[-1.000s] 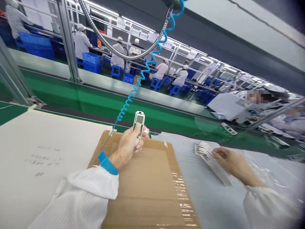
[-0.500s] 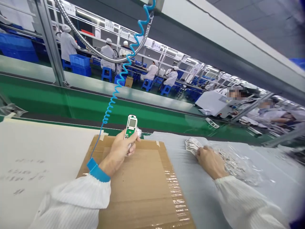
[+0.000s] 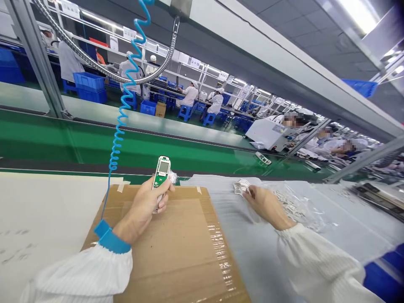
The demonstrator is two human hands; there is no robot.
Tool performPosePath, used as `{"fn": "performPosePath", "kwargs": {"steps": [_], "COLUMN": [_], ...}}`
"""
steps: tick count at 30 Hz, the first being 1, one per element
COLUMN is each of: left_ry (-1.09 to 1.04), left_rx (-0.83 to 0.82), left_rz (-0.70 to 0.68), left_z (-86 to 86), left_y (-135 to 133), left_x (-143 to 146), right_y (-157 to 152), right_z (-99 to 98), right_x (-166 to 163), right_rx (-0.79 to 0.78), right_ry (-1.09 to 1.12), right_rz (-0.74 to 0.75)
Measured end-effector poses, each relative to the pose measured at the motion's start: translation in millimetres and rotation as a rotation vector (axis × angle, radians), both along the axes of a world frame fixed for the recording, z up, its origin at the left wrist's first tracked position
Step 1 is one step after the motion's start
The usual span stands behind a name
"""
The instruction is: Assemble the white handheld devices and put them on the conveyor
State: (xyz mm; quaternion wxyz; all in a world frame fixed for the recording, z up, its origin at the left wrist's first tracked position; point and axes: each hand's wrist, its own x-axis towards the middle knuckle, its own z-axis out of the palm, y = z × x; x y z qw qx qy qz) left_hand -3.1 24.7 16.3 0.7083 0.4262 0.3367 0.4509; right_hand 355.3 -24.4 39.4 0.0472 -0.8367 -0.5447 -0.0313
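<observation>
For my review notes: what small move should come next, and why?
Probably, the right hand should ease one piece off the white stack: it is at that stack, while the left hand holds a handset with its green board exposed.

Mid-frame, the handset (image 3: 161, 176) lies in the left hand (image 3: 145, 198), over the cardboard (image 3: 170, 244) — paper sheet (image 3: 53, 210) to its left, bench covering (image 3: 241, 248) to its right. On that covering: stacked casings (image 3: 240, 186) left of the right hand (image 3: 267, 206), plastic bag (image 3: 292, 204) just right. Behind — the conveyor belt (image 3: 78, 147).
</observation>
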Motion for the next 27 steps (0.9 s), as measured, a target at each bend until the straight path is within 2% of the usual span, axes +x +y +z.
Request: {"fn": "performPosePath", "kwargs": {"steps": [2, 4, 5, 6, 7, 9, 11, 14, 19, 23, 27], "left_ry": [0.043, 0.105, 0.143, 0.183, 0.223, 0.302, 0.390, 0.493, 0.389, 0.352, 0.423], "left_rx": [0.001, 0.007, 0.016, 0.030, 0.053, 0.125, 0.175, 0.093, -0.164, -0.175, -0.212], "left_rz": [-0.008, -0.002, 0.004, 0.009, 0.015, 0.049, 0.121, 0.179, 0.059, -0.031, -0.017], "left_z": [1.0, 1.3, 1.0, 0.5, 0.0, -1.0, -1.0, -0.8, -5.8, -8.7, -6.4], "left_y": [-3, -6, -6, -7, -7, -5, -3, 0, 2, 3, 2], "left_x": [1, 3, 4, 4, 5, 6, 5, 3, -4, -7, -7], "right_y": [6, 14, 18, 22, 25, 33, 39, 45, 46, 46, 45], "right_z": [11.3, 16.3, 15.8, 13.4, 9.1, -3.2, -17.7, -35.6, -46.2, -48.6, -50.5], "right_x": [-21, -54, -74, -96, -118, -162, -195, -216, -199, -189, -189], "right_rx": [0.064, 0.140, 0.247, 0.303, 0.351, 0.438, 0.444, 0.441, 0.270, 0.260, 0.218], "right_ry": [0.144, 0.397, 0.741, 1.050, 1.260, 1.523, 1.730, 1.885, 1.964, 1.942, 1.946], "right_rz": [0.101, 0.227, 0.311, 0.384, 0.426, 0.445, 0.392, 0.370, 0.633, 0.680, 0.731]}}
